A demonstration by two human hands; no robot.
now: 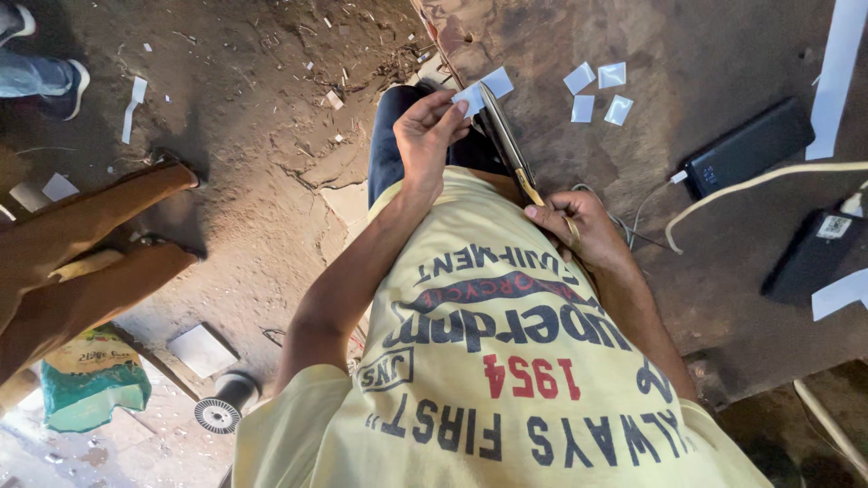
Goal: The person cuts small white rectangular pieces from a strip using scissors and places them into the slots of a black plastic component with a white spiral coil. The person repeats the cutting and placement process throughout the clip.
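Seen from above, a person in a yellow printed shirt works at a dark desk (723,298). The left hand (427,131) pinches a small white paper piece (482,90) between fingertips, just off the desk's left edge. The right hand (583,228) is closed around the handles of long scissors (504,140), blades against the paper. Four cut paper squares (599,90) lie nearby on the desk, a black power bank (746,145) farther right.

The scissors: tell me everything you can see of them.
The scissors are long, with dark metal blades and a brass-coloured handle end. They slant from the white paper piece down to the right hand, whose fingers pass through the handle. The blades look nearly closed, their tips against the paper, which the left hand pinches. They are held above the lap, beside the brown worktable.
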